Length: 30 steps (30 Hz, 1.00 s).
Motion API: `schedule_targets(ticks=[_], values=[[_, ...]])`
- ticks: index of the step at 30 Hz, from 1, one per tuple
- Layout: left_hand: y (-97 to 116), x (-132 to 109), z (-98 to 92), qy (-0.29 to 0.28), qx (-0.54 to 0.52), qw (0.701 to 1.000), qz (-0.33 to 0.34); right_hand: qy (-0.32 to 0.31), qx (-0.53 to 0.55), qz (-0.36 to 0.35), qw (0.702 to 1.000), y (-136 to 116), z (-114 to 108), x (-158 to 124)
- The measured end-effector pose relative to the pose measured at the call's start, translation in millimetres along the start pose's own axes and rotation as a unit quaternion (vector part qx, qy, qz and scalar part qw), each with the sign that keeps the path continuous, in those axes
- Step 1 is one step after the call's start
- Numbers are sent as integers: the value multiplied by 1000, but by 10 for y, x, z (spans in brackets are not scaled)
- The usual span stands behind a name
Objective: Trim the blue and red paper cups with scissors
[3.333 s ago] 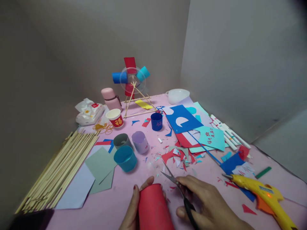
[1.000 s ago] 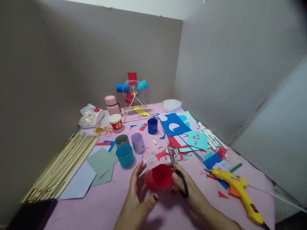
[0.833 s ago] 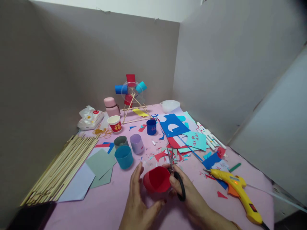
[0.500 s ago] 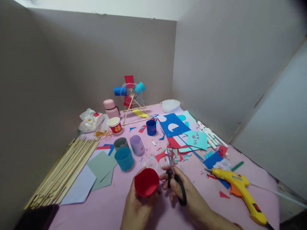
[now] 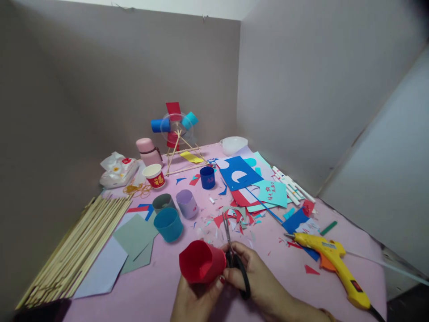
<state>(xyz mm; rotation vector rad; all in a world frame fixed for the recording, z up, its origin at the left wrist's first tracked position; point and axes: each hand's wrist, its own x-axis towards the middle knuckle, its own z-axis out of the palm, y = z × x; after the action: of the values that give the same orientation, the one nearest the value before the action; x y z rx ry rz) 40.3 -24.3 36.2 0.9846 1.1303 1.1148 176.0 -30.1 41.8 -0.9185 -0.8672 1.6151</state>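
My left hand [image 5: 194, 298] is wrapped round a red paper cylinder [image 5: 200, 267] from below, its open mouth tilted up and to the left. My right hand [image 5: 258, 281] grips black-handled scissors [image 5: 234, 259], fingers through the loops. The blades point up and away, just right of the cylinder's rim. Both hands hover low over the pink table [image 5: 161, 286] near its front edge.
Teal [image 5: 168, 224], grey [image 5: 162, 202], lilac [image 5: 186, 203] and dark blue [image 5: 208, 177] paper cups stand ahead. A yellow glue gun [image 5: 335, 264] lies at right, wooden sticks [image 5: 73, 252] at left. Paper scraps, coloured sheets, markers [image 5: 291, 185], a stick wheel model [image 5: 176, 129] and a pink flask [image 5: 147, 152] lie further back.
The red cylinder has swung from lying sideways to mouth tilted up-left in my left hand. The scissors have drawn in beside its rim, and the view has shifted slightly right.
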Motion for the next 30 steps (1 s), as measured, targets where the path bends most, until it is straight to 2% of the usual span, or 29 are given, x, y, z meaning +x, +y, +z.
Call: schedule_targets(ticks=[5,11,15,19,21,23,26,30], values=[[58,-28,11,-41,-15,999,-20,21,2,20,1000,44,-66,12],[107,-11,-72,-98,-12,994,-42,35,-9,39,999,-63,-95,20],[156,-11,-137,-121,-91,987,-63,29,-14,67,997,-136,-160,46],[312,-30,-158,-131,-251,941,-186,1,-20,99,995,-157,-245,76],[391,-39,-159,-118,-289,918,-244,-10,-22,110,994,-155,-268,84],[434,-46,-165,-111,-290,910,-274,-22,-26,121,992,-150,-277,87],[423,-61,-199,-138,-254,913,-290,-50,-38,144,987,-147,-280,85],[378,-89,-272,-162,-137,949,-235,-73,-53,162,983,-153,-296,88]])
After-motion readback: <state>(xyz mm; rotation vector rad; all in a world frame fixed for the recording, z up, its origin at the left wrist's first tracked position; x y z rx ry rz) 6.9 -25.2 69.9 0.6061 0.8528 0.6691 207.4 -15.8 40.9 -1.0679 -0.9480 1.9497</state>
